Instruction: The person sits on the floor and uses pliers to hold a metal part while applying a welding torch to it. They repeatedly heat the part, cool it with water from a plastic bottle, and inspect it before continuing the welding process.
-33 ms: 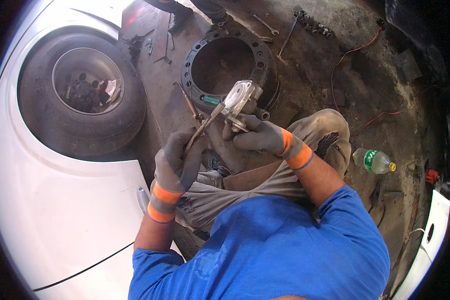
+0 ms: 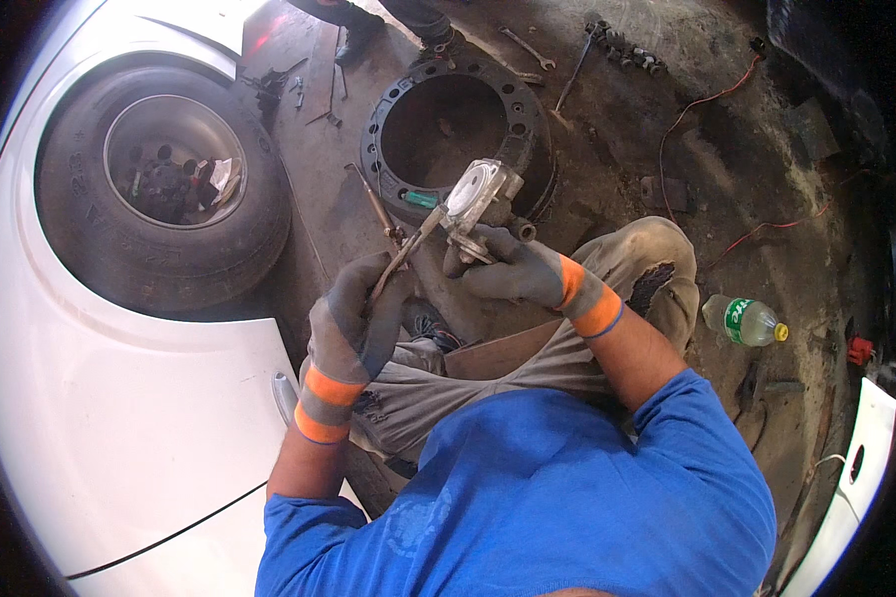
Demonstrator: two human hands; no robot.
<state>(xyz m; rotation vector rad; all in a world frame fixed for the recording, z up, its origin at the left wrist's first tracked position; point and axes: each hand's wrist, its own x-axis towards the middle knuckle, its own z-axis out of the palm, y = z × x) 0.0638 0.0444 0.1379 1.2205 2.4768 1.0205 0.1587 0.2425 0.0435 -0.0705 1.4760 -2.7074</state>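
My left hand [image 2: 348, 313], in a grey glove with an orange-banded cuff, is closed around a slim, worn metal tool [image 2: 408, 249]. The tool's exact kind is hard to make out. Its far end touches or overlaps the edge of a cast metal part [image 2: 480, 194] with a round, pale silver face. My right hand [image 2: 516, 267], gloved the same way, grips that part from below and to the right. A dark round pipe stub [image 2: 524, 230] sticks out of the part's lower right side. Both hands are above my crossed legs, and the gloves hide the gripped ends.
A large brake drum [image 2: 543, 149] lies just beyond the hands, with a green-handled tool [image 2: 421, 199] at its near rim. Left is a truck tyre [image 2: 259, 239] beside a white body panel [image 2: 159, 398]. A bottle [image 2: 752, 321] lies right; a wrench [image 2: 528, 48] and another person's shoes [image 2: 438, 45] are farther off.
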